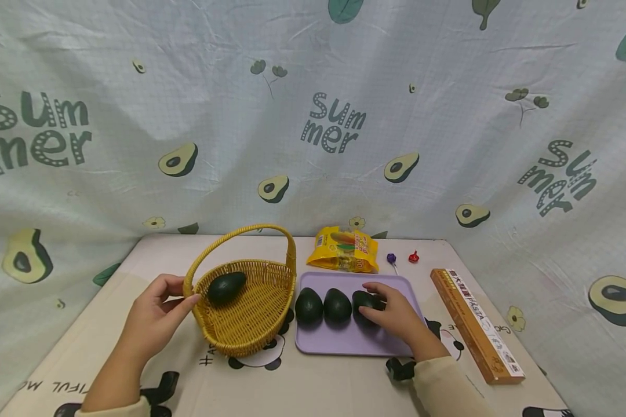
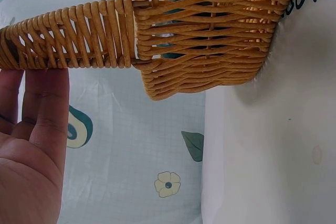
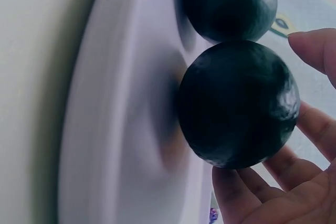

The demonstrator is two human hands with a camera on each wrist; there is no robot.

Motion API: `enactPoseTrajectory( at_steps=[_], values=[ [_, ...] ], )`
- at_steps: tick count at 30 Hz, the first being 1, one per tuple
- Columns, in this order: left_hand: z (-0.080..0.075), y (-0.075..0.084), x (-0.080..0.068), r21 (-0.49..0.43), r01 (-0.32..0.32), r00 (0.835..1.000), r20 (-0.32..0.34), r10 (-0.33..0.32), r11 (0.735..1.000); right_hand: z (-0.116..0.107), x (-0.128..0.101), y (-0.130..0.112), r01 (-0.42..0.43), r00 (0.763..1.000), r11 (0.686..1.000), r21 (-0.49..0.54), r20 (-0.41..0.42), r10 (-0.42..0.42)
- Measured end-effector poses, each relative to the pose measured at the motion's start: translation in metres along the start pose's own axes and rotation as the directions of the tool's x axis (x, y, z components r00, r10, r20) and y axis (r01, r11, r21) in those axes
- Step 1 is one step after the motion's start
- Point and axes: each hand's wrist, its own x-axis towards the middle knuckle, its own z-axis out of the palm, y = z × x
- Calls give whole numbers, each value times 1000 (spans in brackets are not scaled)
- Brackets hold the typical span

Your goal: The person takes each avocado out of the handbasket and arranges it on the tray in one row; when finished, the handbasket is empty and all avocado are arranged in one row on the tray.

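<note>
My left hand (image 1: 153,318) pinches the left side of the handle of a yellow woven basket (image 1: 271,284), thumb in front. In the left wrist view its fingers lie against the wrapped handle (image 2: 79,35). One dark green avocado (image 1: 226,288) lies inside the basket, at the left. To the right, a lilac tray (image 1: 339,346) carries a row of three avocados. Around the rightmost avocado (image 3: 239,106) my right hand (image 1: 399,313) curls its thumb and fingers. The other two, a middle avocado (image 1: 337,307) and a left avocado (image 1: 309,307), sit beside it.
Behind the tray lies a yellow snack bag (image 1: 344,249). A purple lollipop (image 1: 391,258) and a small red-wrapped candy (image 1: 414,256) are to its right. A long pasta box (image 1: 477,324) slants along the table's right side. Printed cloth hangs behind the table.
</note>
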Motion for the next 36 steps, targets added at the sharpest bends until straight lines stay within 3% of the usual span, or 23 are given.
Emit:
enactPoseTrajectory(
  at_steps=[11, 24, 30, 36],
  values=[
    [-1, 1, -1, 15, 5, 1000, -4, -5, 1000, -4, 2, -15, 72, 997, 997, 35, 26, -73],
    [0, 0, -1, 8, 19, 1000, 1, -19, 1000, 4, 7, -62, 164, 981, 984, 73, 92, -171],
    [-1, 0, -1, 11, 7, 1000, -3, -7, 1000, 13, 16, -91, 291, 938, 951, 100, 165, -305],
    [0, -2, -1, -4, -13, 1000, -4, 13, 1000, 21, 26, -116, 390, 891, 919, 54, 230, -392]
  ],
)
